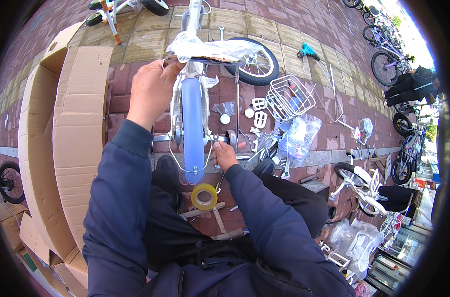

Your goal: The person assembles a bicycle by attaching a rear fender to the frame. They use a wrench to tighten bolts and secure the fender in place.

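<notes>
A small white bicycle stands in front of me with a pale blue rear mudguard point(192, 123) running toward me. My left hand point(152, 89) grips the plastic-wrapped saddle point(210, 51) at its left end. My right hand point(225, 155) is closed at the right end of the rear axle, beside a small dark training wheel point(231, 137); a tool may be in it, but I cannot tell. A yellow tape roll point(204, 196) lies on the ground by my knee.
A large open cardboard box point(61, 133) lies on my left. A loose wheel point(254, 62), white wire basket point(290, 98), pedals point(259, 111), plastic bags of parts point(298, 138) and a teal power tool point(308, 51) lie on the brick paving. Other bicycles stand at the right.
</notes>
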Motion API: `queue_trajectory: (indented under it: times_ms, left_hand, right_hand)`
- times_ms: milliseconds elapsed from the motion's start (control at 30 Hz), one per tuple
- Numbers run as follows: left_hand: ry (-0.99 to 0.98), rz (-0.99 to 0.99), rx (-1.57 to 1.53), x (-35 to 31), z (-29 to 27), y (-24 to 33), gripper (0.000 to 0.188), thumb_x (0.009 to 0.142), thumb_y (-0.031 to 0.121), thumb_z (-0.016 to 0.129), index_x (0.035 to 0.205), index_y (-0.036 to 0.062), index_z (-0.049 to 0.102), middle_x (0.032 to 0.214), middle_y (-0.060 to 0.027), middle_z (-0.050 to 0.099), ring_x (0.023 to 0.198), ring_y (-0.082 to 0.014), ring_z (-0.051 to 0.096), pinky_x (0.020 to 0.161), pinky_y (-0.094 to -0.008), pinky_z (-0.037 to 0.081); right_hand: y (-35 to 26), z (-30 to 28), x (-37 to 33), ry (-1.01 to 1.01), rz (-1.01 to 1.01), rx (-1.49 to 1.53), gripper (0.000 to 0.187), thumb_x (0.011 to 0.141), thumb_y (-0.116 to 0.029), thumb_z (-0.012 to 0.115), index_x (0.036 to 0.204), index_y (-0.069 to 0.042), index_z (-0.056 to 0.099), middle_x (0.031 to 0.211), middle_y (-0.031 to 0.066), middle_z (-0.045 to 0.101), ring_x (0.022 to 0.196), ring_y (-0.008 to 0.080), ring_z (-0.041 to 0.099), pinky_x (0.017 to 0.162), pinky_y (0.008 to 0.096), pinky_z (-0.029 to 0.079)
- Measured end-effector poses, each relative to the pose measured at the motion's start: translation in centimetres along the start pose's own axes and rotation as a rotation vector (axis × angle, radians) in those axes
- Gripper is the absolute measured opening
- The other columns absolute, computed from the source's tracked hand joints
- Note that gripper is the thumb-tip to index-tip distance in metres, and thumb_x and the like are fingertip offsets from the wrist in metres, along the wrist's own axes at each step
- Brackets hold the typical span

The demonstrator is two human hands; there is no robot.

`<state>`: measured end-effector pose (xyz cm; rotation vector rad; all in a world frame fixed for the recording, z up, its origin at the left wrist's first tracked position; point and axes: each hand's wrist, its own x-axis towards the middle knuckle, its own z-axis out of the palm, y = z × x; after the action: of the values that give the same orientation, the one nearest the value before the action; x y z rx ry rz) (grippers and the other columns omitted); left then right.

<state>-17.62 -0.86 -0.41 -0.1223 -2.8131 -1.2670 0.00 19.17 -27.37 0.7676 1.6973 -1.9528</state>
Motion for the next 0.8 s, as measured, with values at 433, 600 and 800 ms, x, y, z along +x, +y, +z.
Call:
queue_trajectory:
  times_ms: [433,600,800]
  left_hand:
    - [0.013,0.044,-0.001,-0.1,0.2,-0.1,0.06,0.095,0.056,0.056,0.082,-0.002,0.064,0.066,-0.0125,0.058,0.063,-0.025,0.05,0.06,-0.0389,0.041]
    - [0.0,0.017,-0.02,-0.1,0.3,-0.1,0.059,0.096,0.054,0.056,0.082,-0.0021,0.065,0.067,-0.0129,0.059,0.064,-0.0251,0.05,0.06,-0.0392,0.041]
    - [0.009,0.002,-0.02,0.0,0.3,-0.1,0.058,0.095,0.054,0.058,0.082,-0.0022,0.064,0.067,-0.0122,0.059,0.063,-0.0258,0.05,0.061,-0.0384,0.042]
  right_hand:
    - [-9.0,-2.3,1.0,-0.188,-0.511,-1.184,0.011,0.069,-0.014,0.066,0.074,-0.004,0.067,0.078,0.0094,0.066,0.081,0.0322,0.068,0.071,0.0428,0.055]
    - [-13.7,-2.3,2.1,-0.521,-0.978,-1.763,0.006,0.069,-0.01,0.064,0.068,-0.005,0.067,0.068,0.008,0.066,0.066,0.0256,0.068,0.06,0.039,0.055]
    - [-19.2,0.8,0.3,-0.355,0.187,-1.133,0.027,0.082,-0.013,0.053,0.068,0.001,0.071,0.061,0.0089,0.067,0.048,0.0187,0.061,0.045,0.0332,0.048]
